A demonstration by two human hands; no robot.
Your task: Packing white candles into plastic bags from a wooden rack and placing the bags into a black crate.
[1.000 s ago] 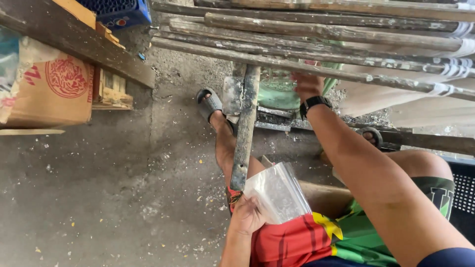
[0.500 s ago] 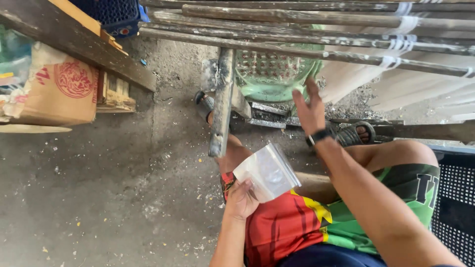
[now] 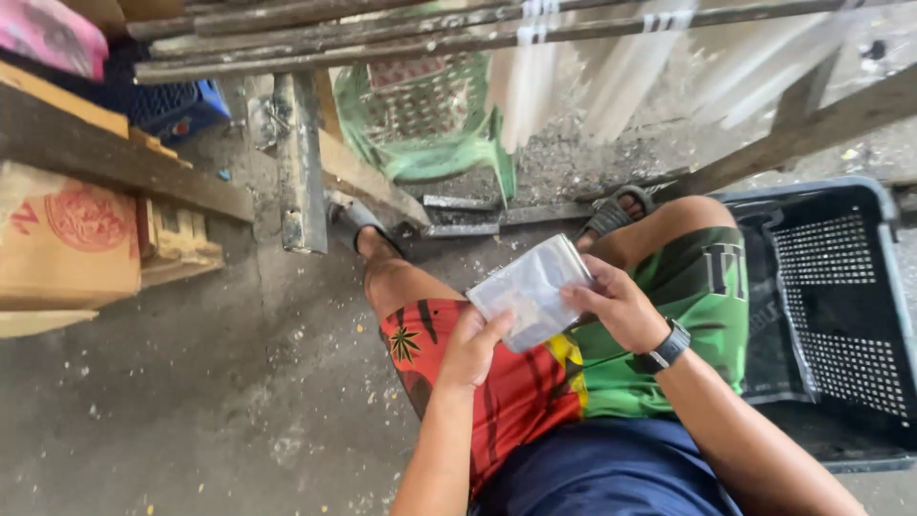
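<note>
A clear plastic bag (image 3: 527, 287), flat and whitish, sits over my lap. My left hand (image 3: 473, 349) grips its lower left corner from below. My right hand (image 3: 619, 306), with a black watch on the wrist, pinches its right edge with the fingertips. I am seated in red, yellow and green shorts, with both sandalled feet on the dusty concrete floor.
A dark perforated plastic crate (image 3: 831, 306) stands at my right. A green plastic basket (image 3: 420, 115) lies ahead under a wooden bench frame (image 3: 298, 162). Cardboard boxes (image 3: 67, 244) and a wooden plank sit at the left, a blue crate (image 3: 177, 105) behind them.
My right hand has come back from reaching up toward the wooden frame and now grips the bag's right edge. The view has swung right, bringing the dark crate into sight.
</note>
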